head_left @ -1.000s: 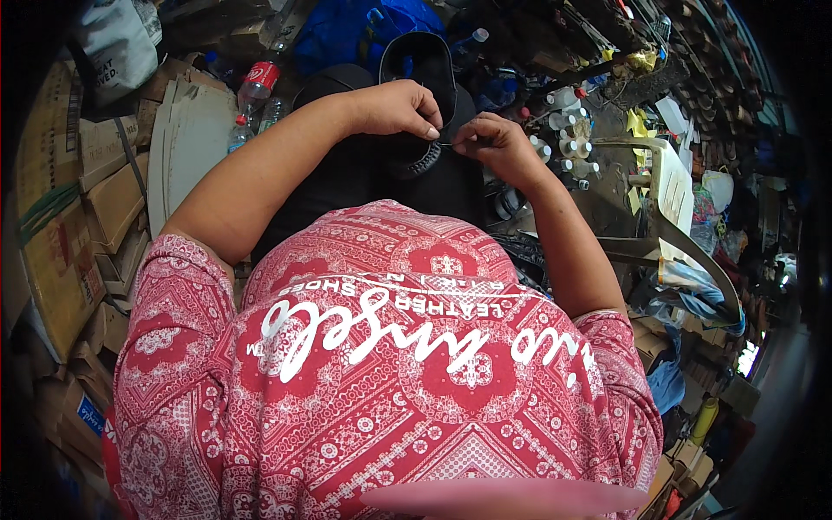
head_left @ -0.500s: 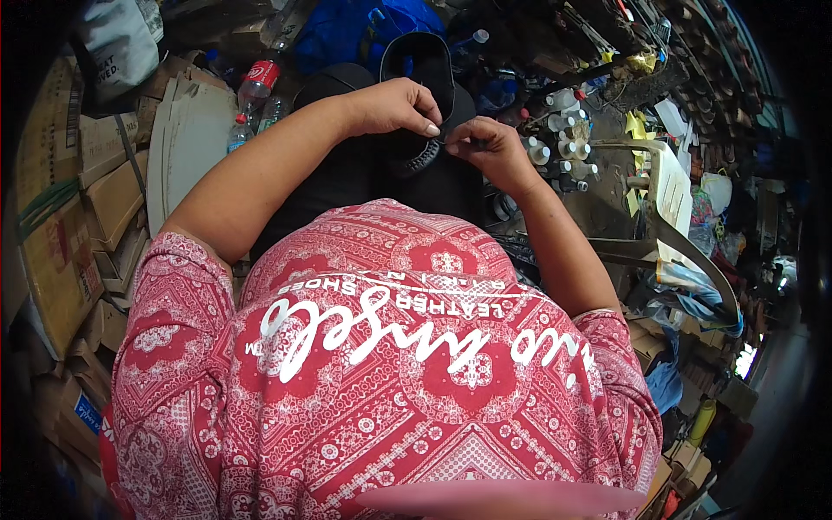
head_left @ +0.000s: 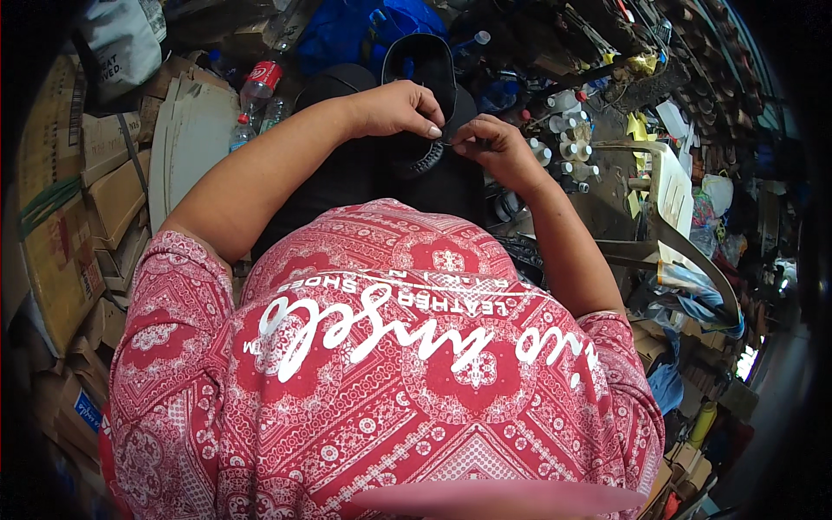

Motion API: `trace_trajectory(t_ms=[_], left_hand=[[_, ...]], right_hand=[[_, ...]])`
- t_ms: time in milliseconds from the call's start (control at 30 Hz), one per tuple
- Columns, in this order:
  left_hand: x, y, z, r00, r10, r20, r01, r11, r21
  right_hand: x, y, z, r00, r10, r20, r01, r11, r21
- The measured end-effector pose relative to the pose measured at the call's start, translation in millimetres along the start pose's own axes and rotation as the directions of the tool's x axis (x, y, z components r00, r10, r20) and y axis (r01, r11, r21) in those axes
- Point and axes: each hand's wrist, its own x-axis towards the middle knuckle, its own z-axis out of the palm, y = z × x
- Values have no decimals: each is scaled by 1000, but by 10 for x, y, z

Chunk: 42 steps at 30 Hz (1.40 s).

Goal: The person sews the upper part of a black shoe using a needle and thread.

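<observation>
A black shoe (head_left: 423,161) rests on my dark-clothed lap, its open collar pointing away from me and a ridged sole edge on the near side. My left hand (head_left: 400,109) reaches over it from the left, thumb and fingers pinched at its edge. My right hand (head_left: 496,147) is closed in a pinch just to the right, its fingertips close to the left ones. A thin dark strand seems to run between the fingertips, too small to make out. Whatever each pinch holds is hidden.
Cardboard boxes (head_left: 113,199) and a pale board (head_left: 186,143) stand at left beside a red-labelled bottle (head_left: 261,80). Several small bottles (head_left: 568,149) stand right of my hands, near a white plastic chair (head_left: 666,178). A blue bag (head_left: 334,35) lies beyond the shoe.
My right hand has shifted slightly right, widening the small gap from my left fingertips. My left hand and the shoe stay nearly in place.
</observation>
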Motion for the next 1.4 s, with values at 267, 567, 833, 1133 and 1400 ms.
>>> trace_trajectory(t_ms=[267,567,833,1133,1400], left_hand=[[16,-10,-4,1000,-5,20,5,1000,-16],[21,-14,0,1000,7,22,-6,1000,-11],[42,-20,20,1000,-16,6,16,1000,-8],[37,-6,-81,990,-3,140,-12,995,103],[27,33,-123,977,-34,212,13,995,102]], right_hand=[[32,40,-28,999,6,40,-6,1000,0],[58,121,-19,999,-6,46,4,998,55],[25,118,101,998,42,-47,-32,980,196],[-156,-69,214,982,-72,-174,60,995,-75],[-192,-170,225,981,-91,-171,58,980,-189]])
